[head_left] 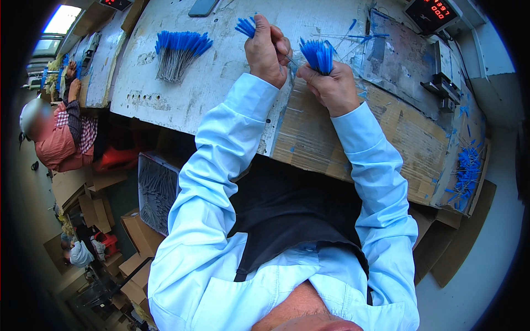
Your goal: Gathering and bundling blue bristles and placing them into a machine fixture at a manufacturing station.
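My left hand (268, 55) is closed round a small bunch of wire brushes with blue bristles (244, 27), the tips poking out to its left. Beside it, my right hand (333, 88) grips a thicker bunch of the same brushes (317, 54), bristle ends up. The hands are close together over the front part of the worktable, and thin wire stems show between them. To the left, a fanned pile of blue brushes (182, 52) lies on the table with its grey wire stems toward me. A few loose brushes (372, 37) lie beyond my right hand.
The worn white worktable (221, 52) has cardboard (386, 132) along its front. A red digital display (433, 14) and a dark phone (203, 6) are at the back. More brushes (468, 168) lie far right. A bin of wire stems (157, 190) stands lower left; a co-worker (63, 138) sits beyond.
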{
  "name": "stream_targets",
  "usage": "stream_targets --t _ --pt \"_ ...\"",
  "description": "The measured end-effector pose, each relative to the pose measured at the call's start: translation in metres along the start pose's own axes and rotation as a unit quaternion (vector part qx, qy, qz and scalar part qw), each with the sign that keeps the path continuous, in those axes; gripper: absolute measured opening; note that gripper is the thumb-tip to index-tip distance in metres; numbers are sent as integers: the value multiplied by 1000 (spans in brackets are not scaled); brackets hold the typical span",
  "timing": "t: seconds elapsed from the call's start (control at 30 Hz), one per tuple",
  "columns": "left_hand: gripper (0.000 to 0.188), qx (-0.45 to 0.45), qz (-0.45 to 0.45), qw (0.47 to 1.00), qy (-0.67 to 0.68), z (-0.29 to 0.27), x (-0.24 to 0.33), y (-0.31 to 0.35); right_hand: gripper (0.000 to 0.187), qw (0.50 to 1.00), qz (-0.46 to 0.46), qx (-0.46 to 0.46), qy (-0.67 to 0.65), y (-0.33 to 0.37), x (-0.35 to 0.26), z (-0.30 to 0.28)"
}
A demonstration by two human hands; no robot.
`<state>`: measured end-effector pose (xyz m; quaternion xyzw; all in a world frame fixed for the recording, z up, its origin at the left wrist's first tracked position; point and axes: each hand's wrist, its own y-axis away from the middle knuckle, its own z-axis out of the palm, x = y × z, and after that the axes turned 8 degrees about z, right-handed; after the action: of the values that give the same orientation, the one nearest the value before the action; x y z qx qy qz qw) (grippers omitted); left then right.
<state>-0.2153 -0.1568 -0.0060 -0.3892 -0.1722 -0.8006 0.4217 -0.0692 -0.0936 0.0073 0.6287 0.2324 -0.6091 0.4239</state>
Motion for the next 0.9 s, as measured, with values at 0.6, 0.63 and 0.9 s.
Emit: stream_targets --t 0.6,0.63,0.9 --pt "56 89 217 965 -115 13 1 6 13 998 -8 17 -56 8 11 29" --pt "56 92 220 964 -118 14 1 7 13 998 -19 21 -47 7 14 29" --pt "54 69 150 985 -59 11 0 -1 12 997 30 13 -65 10 0 19"
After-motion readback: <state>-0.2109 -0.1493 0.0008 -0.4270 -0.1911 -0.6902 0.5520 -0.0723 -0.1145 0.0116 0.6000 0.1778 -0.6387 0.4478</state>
